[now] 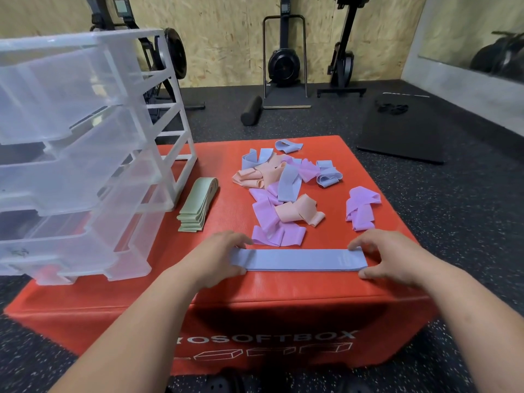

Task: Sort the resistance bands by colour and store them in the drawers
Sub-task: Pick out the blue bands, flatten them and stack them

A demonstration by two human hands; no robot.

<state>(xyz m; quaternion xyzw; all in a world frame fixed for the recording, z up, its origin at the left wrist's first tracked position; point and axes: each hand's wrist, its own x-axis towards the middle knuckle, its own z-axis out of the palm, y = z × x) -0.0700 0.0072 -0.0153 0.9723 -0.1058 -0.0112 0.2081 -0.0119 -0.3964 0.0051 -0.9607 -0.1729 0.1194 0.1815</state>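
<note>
A blue resistance band (297, 260) lies flat and stretched out near the front edge of the red soft box (221, 296). My left hand (217, 258) pinches its left end and my right hand (388, 258) pinches its right end, thumbs at the near edge. Behind it lies a loose heap of blue, purple and pink bands (283, 188), with a separate purple band (361, 207) to the right. A neat stack of green bands (197, 205) lies beside the clear plastic drawer unit (76, 154) on the box's left, its drawers pulled partly out.
The box stands on a dark speckled gym floor. A black mat (405, 131) lies to the right, a black foam roller (251, 110) behind the box, and exercise machines (283, 58) stand along the wooden back wall.
</note>
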